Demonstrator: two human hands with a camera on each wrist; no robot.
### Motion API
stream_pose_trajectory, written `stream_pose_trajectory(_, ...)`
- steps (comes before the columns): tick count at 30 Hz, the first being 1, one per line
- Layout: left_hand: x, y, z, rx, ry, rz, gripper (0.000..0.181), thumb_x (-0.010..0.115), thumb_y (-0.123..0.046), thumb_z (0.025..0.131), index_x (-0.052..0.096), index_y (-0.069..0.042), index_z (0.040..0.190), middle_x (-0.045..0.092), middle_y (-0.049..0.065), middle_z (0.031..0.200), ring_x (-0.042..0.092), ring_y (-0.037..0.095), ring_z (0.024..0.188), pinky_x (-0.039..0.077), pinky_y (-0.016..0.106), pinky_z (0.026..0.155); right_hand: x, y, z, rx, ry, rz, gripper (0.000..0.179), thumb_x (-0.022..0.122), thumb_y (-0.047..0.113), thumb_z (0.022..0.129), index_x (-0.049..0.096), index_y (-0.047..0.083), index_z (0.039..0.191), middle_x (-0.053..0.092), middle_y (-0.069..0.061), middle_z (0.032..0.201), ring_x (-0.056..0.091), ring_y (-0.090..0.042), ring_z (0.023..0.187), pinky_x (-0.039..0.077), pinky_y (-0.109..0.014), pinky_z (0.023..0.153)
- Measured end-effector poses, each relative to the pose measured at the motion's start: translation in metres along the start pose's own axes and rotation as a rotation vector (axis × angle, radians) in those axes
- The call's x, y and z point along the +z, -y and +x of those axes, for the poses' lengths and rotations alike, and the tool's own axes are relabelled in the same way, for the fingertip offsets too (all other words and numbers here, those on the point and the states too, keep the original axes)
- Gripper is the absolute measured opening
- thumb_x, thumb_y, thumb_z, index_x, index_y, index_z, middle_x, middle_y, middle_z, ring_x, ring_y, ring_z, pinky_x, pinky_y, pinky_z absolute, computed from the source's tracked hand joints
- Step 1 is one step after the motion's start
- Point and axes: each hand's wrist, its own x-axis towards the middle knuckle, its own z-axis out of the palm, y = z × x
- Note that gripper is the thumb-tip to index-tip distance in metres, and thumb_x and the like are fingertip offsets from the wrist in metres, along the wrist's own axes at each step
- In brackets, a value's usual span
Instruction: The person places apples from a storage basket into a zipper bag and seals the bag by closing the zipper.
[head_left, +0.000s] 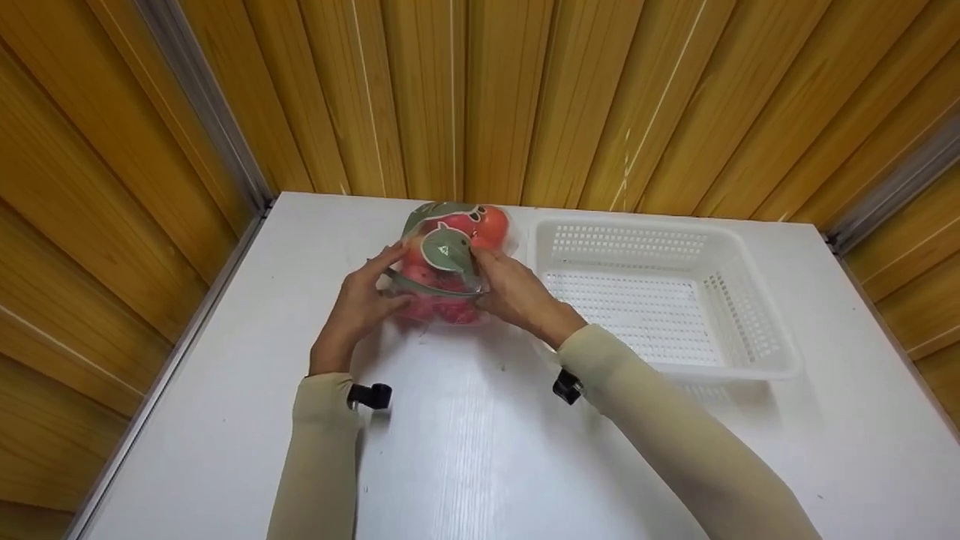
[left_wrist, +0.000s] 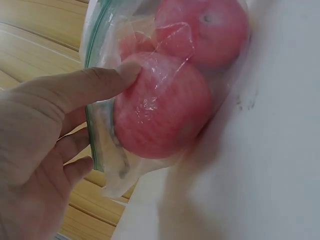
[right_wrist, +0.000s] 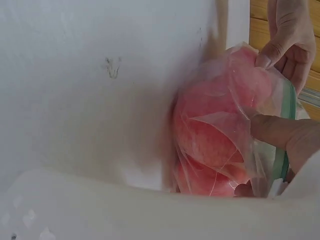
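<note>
A clear zip bag (head_left: 448,249) with a green print and a green zip strip lies at the table's back edge, filled with several red tomatoes (left_wrist: 162,107). My left hand (head_left: 358,300) grips its left side. In the left wrist view, the left thumb (left_wrist: 95,82) presses the plastic over one tomato while the other fingers sit behind the zip strip (left_wrist: 92,130). On the right side, my right hand (head_left: 517,291) pinches the bag near the strip, its thumb (right_wrist: 280,131) on the front. The right fingers are mostly hidden behind the bag.
A white plastic basket (head_left: 667,370) with perforated walls stands on the white table (head_left: 465,450), just right of the bag and right hand. Yellow wood-look panels (head_left: 495,97) rise behind the table and along both sides.
</note>
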Motion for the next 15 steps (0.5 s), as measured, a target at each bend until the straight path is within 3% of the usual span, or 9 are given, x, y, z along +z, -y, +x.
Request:
stream_pose_trajectory(3, -0.008, -0.009, -0.007, -0.011, -0.038, 0.091, 0.084, 0.091, -0.007, 0.084, 0.051, -0.005, 0.157, 0.044, 0.014, 0.164, 0.033, 0.035, 0.155, 0.018, 0.055, 0.128, 0.001, 0.009, -0.005, -0.049, 0.008, 0.04, 0.088, 0.084, 0.014, 0.09, 0.036, 0.004, 0.163, 0.046, -0.019, 0.16, 0.048, -0.035, 0.145, 0.04, -0.049, 0.119)
stream_pose_trajectory(7, -0.009, -0.029, -0.009, 0.029, -0.101, 0.225, 0.087, 0.085, -0.042, 0.09, 0.047, -0.007, 0.16, 0.042, 0.015, 0.165, 0.029, 0.034, 0.157, 0.01, 0.058, 0.129, -0.006, 0.017, -0.018, -0.096, -0.044, 0.065, 0.093, 0.086, 0.033, 0.092, 0.034, 0.008, 0.166, 0.039, -0.015, 0.167, 0.035, -0.031, 0.154, 0.033, -0.049, 0.124)
stream_pose_trajectory(10, -0.001, -0.048, -0.01, 0.081, -0.136, 0.278, 0.09, 0.076, -0.057, 0.091, 0.045, -0.009, 0.161, 0.038, 0.014, 0.168, 0.026, 0.035, 0.159, 0.008, 0.063, 0.128, -0.014, 0.016, -0.03, -0.106, -0.12, 0.063, 0.093, 0.083, 0.042, 0.093, 0.035, 0.008, 0.165, 0.039, -0.014, 0.167, 0.033, -0.031, 0.155, 0.03, -0.049, 0.125)
stream_pose_trajectory(15, 0.019, -0.067, -0.016, 0.12, -0.169, 0.383, 0.092, 0.067, -0.062, 0.092, 0.043, -0.009, 0.163, 0.029, 0.017, 0.171, 0.019, 0.039, 0.16, 0.002, 0.067, 0.126, -0.021, 0.003, -0.048, -0.123, -0.234, -0.003, 0.087, 0.072, 0.05, 0.1, 0.038, -0.001, 0.162, 0.037, -0.02, 0.167, 0.032, -0.036, 0.155, 0.026, -0.05, 0.127)
